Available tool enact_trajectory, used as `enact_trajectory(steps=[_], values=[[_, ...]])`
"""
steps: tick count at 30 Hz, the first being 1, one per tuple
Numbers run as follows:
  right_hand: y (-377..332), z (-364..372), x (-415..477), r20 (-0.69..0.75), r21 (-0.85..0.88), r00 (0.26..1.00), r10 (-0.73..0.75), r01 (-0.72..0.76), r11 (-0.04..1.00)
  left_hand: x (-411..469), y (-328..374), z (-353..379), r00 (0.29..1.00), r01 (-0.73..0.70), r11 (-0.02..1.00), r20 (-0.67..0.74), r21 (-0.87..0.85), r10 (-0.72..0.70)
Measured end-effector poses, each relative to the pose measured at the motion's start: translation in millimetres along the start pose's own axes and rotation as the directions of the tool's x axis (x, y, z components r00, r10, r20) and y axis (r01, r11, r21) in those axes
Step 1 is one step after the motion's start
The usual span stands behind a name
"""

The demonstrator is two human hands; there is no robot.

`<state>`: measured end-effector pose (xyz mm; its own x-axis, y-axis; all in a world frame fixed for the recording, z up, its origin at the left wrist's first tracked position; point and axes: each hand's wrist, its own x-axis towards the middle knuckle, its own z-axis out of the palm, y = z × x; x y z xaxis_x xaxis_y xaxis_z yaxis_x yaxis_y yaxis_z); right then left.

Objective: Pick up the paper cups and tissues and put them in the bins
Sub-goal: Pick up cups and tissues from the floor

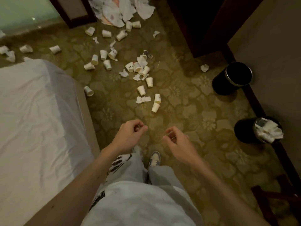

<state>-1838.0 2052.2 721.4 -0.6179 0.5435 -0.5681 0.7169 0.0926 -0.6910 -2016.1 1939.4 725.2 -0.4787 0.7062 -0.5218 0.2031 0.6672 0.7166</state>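
Observation:
Several white paper cups lie on the patterned carpet; the nearest cup [155,107] is just ahead of my hands, with another cup [157,98] and a crumpled tissue [143,99] beside it. A big heap of tissues [120,10] lies at the far end. Two black bins stand at the right wall: the far bin [234,79] looks dark inside, the near bin [260,131] holds white tissues. My left hand [132,132] and my right hand [177,141] hang over the carpet with loosely curled fingers, holding nothing.
A bed with a white sheet [32,119] fills the left side. Dark wooden furniture [203,30] stands at the back right, and a dark wooden frame [276,201] sits at the lower right. My legs and shoes are below my hands.

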Motion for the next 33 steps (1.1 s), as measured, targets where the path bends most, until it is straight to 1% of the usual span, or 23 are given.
enact_trajectory(steps=[3, 9, 11, 13, 15, 18, 20, 22, 23, 25, 27, 28, 29, 31, 33], values=[[-3.8, -19.6, 51.3, 0.061, -0.021, 0.997, 0.055, -0.054, 0.998, 60.4, 4.7, -2.2, 0.998, 0.05, 0.997, 0.027, -0.066, -0.049], [-15.1, -60.8, 173.2, 0.097, -0.069, 0.983, 0.153, -0.147, 0.987, 196.8, 3.0, -6.6, 0.986, 0.163, 0.976, 0.063, -0.142, -0.156], [-13.5, -71.6, 221.6, 0.109, -0.092, 0.981, 0.162, -0.152, 0.984, 248.0, -1.2, -7.5, 0.977, 0.196, 0.971, 0.115, -0.139, -0.181], [-6.2, -79.2, 269.9, 0.164, -0.112, 0.969, 0.185, -0.168, 0.979, 298.5, -10.1, -6.6, 0.963, 0.228, 0.965, 0.176, -0.125, -0.205], [9.2, -80.7, 319.5, 0.193, -0.115, 0.961, 0.2, -0.18, 0.977, 350.0, -26.4, 0.2, 0.949, 0.262, 0.961, 0.206, -0.093, -0.239], [56.0, -72.8, 400.5, 0.201, -0.099, 0.958, 0.207, -0.19, 0.977, 430.2, -74.5, 32.9, 0.941, 0.271, 0.962, 0.217, -0.02, -0.261], [96.6, -60.1, 457.8, 0.224, -0.123, 0.957, 0.186, -0.162, 0.979, 480.8, -118.2, 69.2, 0.942, 0.237, 0.968, 0.226, 0.08, -0.249], [141.3, -41.6, 516.7, 0.266, -0.169, 0.951, 0.16, -0.118, 0.979, 528.1, -166.8, 108.6, 0.946, 0.223, 0.958, 0.196, 0.179, -0.257], [164.7, -30.1, 545.4, 0.299, -0.196, 0.941, 0.159, -0.102, 0.975, 549.6, -191.9, 128.2, 0.946, 0.229, 0.952, 0.182, 0.202, -0.267], [211.7, -4.6, 598.1, 0.358, -0.221, 0.916, 0.183, -0.108, 0.969, 587.7, -238.6, 162.7, 0.941, 0.224, 0.94, 0.192, 0.259, -0.277], [258.4, 20.6, 642.3, 0.384, -0.235, 0.896, 0.223, -0.139, 0.962, 619.9, -281.5, 191.7, 0.946, 0.145, 0.932, 0.229, 0.332, -0.229], [279.1, 31.7, 661.0, 0.392, -0.252, 0.893, 0.222, -0.128, 0.959, 634.1, -300.1, 203.7, 0.952, 0.105, 0.938, 0.24, 0.33, -0.191], [298.8, 42.3, 677.1, 0.401, -0.274, 0.892, 0.21, -0.101, 0.956, 645.4, -316.2, 213.8, 0.954, 0.088, 0.944, 0.247, 0.318, -0.172], [327.5, 57.8, 701.1, 0.414, -0.314, 0.897, 0.155, -0.02, 0.949, 659.7, -339.1, 227.4, 0.948, 0.127, 0.94, 0.241, 0.317, -0.209], [350.4, 74.0, 721.6, 0.408, -0.376, 0.913, 0.029, 0.139, 0.916, 669.7, -360.8, 239.2, 0.944, 0.163, 0.932, 0.223, 0.323, -0.242]])
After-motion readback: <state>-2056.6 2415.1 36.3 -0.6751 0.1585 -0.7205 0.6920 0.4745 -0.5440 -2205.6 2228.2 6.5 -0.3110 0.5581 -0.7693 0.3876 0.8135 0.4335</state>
